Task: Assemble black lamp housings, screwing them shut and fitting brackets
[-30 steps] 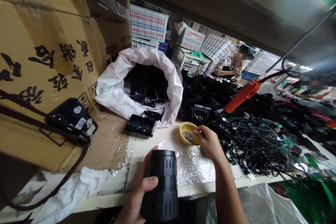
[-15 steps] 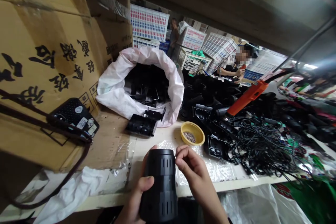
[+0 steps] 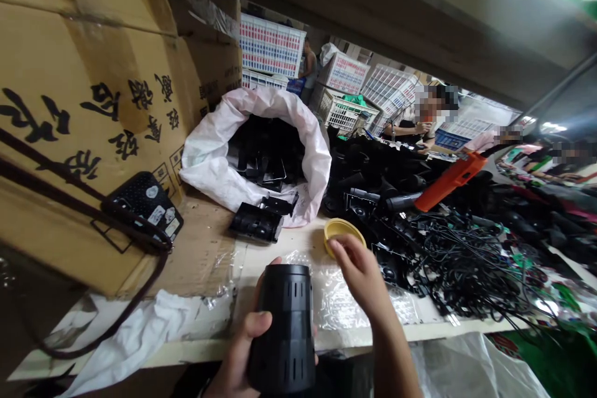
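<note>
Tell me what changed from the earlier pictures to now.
The right hand has moved away from the top of the black slotted cylinder and forward to the yellow bowl, its fingers at the near rim. The left hand keeps hold of the cylinder; the white sack stays where it was.

Two bare hands at the bottom of the frame, no gloves, no rings.

The left hand (image 3: 242, 348) shows at the lower edge, its thumbnail (image 3: 262, 318) short and trimmed. The right hand (image 3: 357, 277) sits just right of center, with slim fingers (image 3: 342, 250) and a bare right forearm (image 3: 395, 354) running down to the bottom edge with no sleeve in view. Dark clothing (image 3: 336, 380) shows in shadow between the arms along the bottom edge, too dim to make out its cut.
</note>
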